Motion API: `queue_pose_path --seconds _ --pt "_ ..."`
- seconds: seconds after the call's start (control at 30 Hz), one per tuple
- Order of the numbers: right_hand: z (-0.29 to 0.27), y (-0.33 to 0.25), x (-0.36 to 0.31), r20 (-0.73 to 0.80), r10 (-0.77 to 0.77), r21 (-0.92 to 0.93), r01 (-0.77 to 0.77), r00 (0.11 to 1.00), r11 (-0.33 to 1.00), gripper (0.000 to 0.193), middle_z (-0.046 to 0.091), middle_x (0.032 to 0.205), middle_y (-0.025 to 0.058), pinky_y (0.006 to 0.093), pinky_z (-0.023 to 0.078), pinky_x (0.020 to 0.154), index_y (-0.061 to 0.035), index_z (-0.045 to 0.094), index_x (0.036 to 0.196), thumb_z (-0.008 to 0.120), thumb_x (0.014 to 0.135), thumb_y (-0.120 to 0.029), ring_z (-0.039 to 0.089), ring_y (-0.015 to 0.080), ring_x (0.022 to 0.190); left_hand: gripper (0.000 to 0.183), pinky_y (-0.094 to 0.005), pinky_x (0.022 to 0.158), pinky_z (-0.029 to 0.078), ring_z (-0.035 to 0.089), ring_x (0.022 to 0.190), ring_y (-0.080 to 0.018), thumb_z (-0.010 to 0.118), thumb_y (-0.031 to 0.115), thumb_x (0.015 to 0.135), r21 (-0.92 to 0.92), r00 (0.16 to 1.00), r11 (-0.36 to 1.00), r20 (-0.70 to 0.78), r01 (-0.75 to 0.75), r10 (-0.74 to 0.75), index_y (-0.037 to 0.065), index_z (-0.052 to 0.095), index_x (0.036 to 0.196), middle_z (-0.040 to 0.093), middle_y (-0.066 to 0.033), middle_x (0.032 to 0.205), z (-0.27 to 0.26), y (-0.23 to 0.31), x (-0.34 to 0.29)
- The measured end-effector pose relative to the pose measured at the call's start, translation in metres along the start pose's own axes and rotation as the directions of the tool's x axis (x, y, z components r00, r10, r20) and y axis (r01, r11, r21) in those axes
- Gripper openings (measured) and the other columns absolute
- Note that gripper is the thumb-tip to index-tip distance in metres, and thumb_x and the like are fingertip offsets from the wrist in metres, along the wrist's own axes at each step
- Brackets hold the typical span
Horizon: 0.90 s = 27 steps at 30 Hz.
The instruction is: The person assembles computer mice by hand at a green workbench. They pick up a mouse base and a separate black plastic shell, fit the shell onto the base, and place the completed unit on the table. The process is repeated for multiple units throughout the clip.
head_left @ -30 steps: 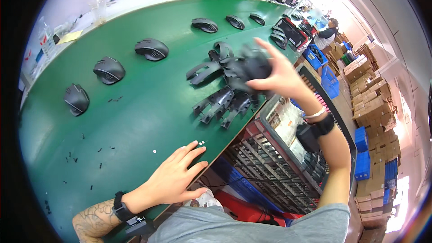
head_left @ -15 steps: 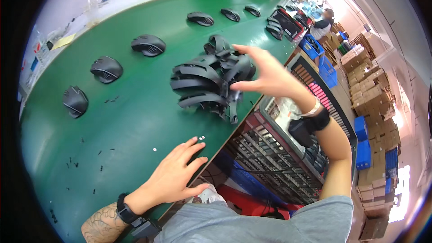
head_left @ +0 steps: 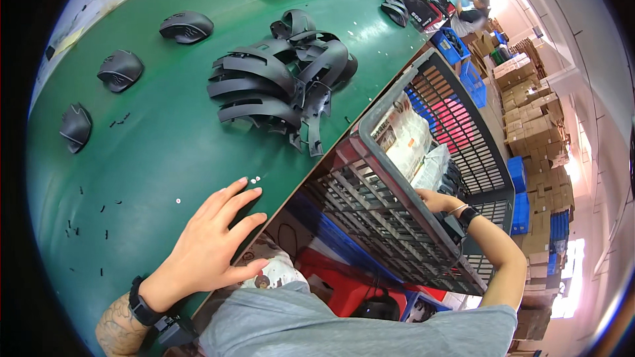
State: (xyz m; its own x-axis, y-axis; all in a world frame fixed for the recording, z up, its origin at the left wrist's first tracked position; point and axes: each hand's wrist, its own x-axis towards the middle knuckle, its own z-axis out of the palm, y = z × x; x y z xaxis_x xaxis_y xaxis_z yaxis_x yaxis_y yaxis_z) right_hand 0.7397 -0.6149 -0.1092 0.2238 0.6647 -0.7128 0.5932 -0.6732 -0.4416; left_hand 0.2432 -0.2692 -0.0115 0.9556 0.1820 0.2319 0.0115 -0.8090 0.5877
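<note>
My left hand (head_left: 211, 241) lies on the green bench (head_left: 149, 178), near its edge, with the palm down and the fingers spread wide; it holds nothing. Just beyond its fingertips there are a few small white discs (head_left: 255, 180). My right hand (head_left: 436, 201) is lowered inside the dark grey plastic crate (head_left: 390, 168), which stands beside the bench. Its fingers are hidden there, so I cannot tell if they are closed on something. Near this hand, in the crate, I see black plastic parts (head_left: 453, 178) and also a whitish plastic bag (head_left: 403, 135).

The pile of black curved mouse shells (head_left: 261, 73) is on the bench, in front of me, well apart from both hands. Behind it and to its left, six black computer mice (head_left: 186, 27) stand in a curved row, spaced apart. Small black pieces (head_left: 120, 119) are scattered on the left side of the bench. Farther away, at right, a person (head_left: 471, 16) is near blue baskets (head_left: 450, 45).
</note>
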Motion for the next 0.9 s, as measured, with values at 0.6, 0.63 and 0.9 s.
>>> queue_pose_path --seconds 0.6,0.63,0.9 --pt "0.017 -0.051 -0.022 0.033 -0.008 -0.087 0.011 0.999 0.996 0.064 0.066 0.098 0.0129 0.0310 0.046 0.080 0.0057 0.055 0.118 0.075 0.071 -0.033 0.058 0.0162 0.090 0.050 -0.0499 0.100 0.037 0.037 0.128 -0.0400 0.072 0.031 0.067 0.018 1.000 1.000 0.018 0.018 -0.019 0.003 0.058 0.106 0.045 -0.0182 0.132 0.000 0.003 0.002" --pt "0.018 -0.062 -0.022 0.047 -0.028 -0.048 0.030 0.998 0.998 0.065 0.065 0.101 0.0130 0.0307 0.045 0.082 0.0058 0.054 0.119 0.075 0.071 -0.033 0.057 0.0159 0.092 0.050 -0.0498 0.100 0.037 0.037 0.128 -0.0400 0.072 0.031 0.067 0.022 1.000 0.999 0.018 0.024 -0.025 0.003 0.058 0.106 0.045 -0.0183 0.132 0.000 0.003 0.001" --pt "0.009 -0.092 -0.032 0.207 0.042 0.028 -0.049 0.977 0.998 0.083 0.054 0.120 0.0141 0.0304 0.038 0.095 0.0048 0.036 0.133 0.079 0.070 -0.029 0.048 0.0176 0.110 0.050 -0.0499 0.100 0.037 0.037 0.128 -0.0400 0.071 0.033 0.068 0.021 1.000 1.000 0.011 0.008 -0.008 0.003 0.058 0.107 0.045 -0.0183 0.131 0.001 0.001 0.000"
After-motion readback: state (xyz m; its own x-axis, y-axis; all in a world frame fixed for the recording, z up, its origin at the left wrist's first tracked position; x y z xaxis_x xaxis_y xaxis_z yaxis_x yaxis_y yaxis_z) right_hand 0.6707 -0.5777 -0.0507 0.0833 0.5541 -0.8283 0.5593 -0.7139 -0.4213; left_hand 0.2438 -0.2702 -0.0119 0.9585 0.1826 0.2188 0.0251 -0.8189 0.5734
